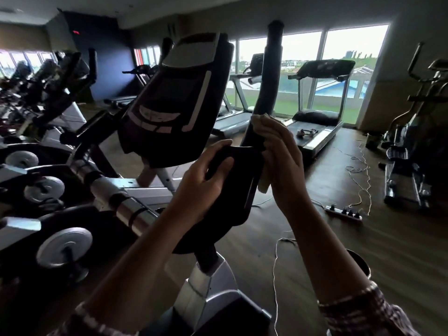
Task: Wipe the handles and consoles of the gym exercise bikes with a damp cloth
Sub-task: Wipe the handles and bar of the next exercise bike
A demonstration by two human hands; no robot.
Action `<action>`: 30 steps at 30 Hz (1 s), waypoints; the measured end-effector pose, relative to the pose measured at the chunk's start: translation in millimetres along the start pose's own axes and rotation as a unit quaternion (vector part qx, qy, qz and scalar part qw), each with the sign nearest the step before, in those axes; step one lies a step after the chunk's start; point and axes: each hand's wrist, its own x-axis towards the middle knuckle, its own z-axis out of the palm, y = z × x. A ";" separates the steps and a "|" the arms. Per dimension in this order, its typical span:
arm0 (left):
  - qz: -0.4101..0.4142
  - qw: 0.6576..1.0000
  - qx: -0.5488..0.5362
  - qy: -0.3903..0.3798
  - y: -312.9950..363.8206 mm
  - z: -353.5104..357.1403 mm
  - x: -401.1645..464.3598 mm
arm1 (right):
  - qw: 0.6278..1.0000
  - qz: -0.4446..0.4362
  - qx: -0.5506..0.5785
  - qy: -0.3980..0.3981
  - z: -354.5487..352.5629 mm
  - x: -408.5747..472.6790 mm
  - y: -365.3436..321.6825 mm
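Note:
The exercise bike's black console [177,98] tilts up in the centre of the head view, with a dark lower panel [232,190] beneath it. A black padded handle [268,76] rises to the right of the console. My right hand [278,156] presses a pale cloth [263,184] around the base of that handle; part of the cloth shows above and below my fingers. My left hand [206,175] grips the left edge of the lower panel, thumb on top.
A row of other bikes [43,98] with silver pedals runs along the left. Two treadmills [317,112] stand by the windows ahead. A power strip [344,212] and loose cables lie on the wooden floor at right, near an elliptical machine [412,141].

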 end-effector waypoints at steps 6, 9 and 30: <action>0.015 1.000 0.003 -0.013 -3.5 -1.4 1.9 | 1.000 0.011 0.005 0.000 16.9 -15.6 -4.5; 0.013 1.000 -0.008 -0.015 -6.1 -2.2 1.8 | 0.999 0.006 0.009 0.036 28.3 -23.2 -6.5; -0.041 0.989 -0.134 -0.048 -12.4 -9.4 -8.2 | 0.935 -0.011 -0.350 0.047 48.5 -19.6 -39.3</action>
